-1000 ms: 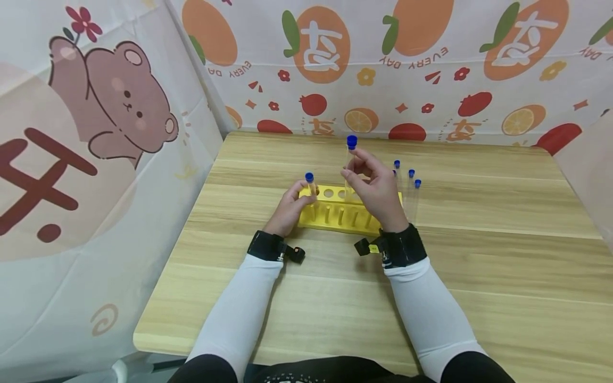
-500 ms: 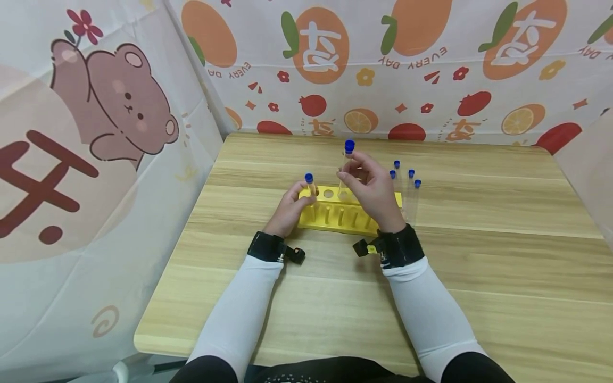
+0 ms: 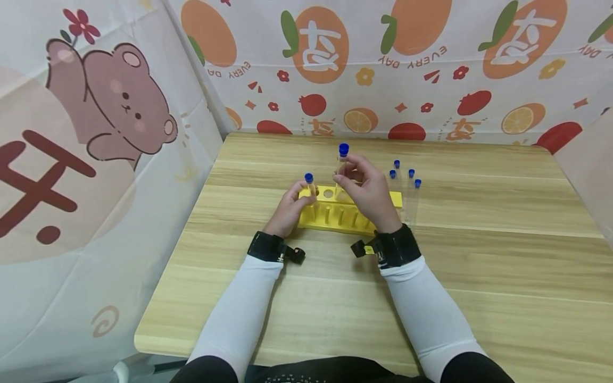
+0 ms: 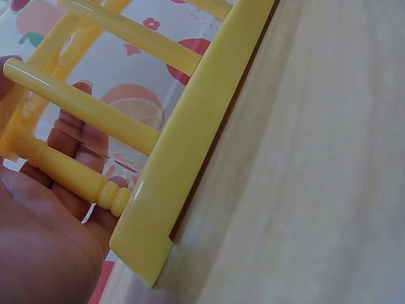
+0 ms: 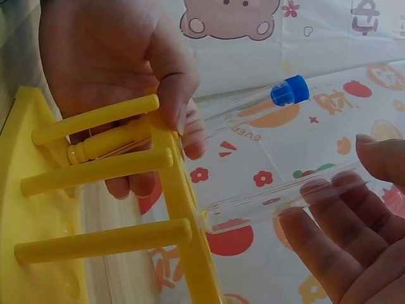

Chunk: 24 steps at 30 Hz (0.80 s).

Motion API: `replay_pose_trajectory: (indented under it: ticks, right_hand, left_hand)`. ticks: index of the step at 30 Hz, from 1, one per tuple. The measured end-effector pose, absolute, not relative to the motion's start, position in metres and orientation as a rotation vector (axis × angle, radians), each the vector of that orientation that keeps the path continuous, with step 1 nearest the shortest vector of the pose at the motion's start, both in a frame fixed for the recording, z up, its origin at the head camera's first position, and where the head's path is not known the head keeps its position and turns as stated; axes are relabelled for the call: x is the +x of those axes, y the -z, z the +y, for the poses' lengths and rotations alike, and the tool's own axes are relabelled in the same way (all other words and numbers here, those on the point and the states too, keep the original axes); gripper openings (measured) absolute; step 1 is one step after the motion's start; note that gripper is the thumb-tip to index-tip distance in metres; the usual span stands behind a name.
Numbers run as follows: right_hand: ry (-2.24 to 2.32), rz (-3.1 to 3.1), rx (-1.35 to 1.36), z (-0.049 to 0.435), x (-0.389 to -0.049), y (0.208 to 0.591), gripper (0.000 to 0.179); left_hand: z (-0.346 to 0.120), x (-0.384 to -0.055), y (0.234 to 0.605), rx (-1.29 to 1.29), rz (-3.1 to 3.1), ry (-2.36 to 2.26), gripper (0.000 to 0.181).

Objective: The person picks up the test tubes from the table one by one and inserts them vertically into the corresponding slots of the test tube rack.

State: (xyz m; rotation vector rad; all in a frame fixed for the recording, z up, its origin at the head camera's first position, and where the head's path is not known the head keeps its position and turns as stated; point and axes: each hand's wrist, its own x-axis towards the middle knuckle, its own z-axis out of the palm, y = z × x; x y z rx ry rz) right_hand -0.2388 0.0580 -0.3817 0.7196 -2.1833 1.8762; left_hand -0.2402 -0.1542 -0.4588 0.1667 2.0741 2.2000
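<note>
The blue-capped tube point(image 3: 342, 164) pinched by the right hand point(image 3: 371, 186) has shifted left and lower, now mid-frame, its lower end seemingly at the top of the yellow rack point(image 3: 340, 216). I'd straighten it before pressing, trusting the left hand point(image 3: 289, 206), grasping the rack's frame-left end, for steadiness.

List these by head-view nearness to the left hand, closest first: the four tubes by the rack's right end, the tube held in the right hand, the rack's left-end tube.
1. Left-end tube: right beside the left hand.
2. Held tube: farther right, in the right hand.
3. Four tubes: farthest right, near the rack.
</note>
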Motion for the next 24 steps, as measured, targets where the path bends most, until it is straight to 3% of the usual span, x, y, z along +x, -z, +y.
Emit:
replay_pose_trajectory:
  ticks: [24]
  right_hand:
    - [-1.951, -2.140, 0.743, 0.0490, -0.2369, 0.3851, 0.033]
  left_hand:
    - [-0.1549, -0.2410, 0.4601, 0.186, 2.087, -2.193, 0.024]
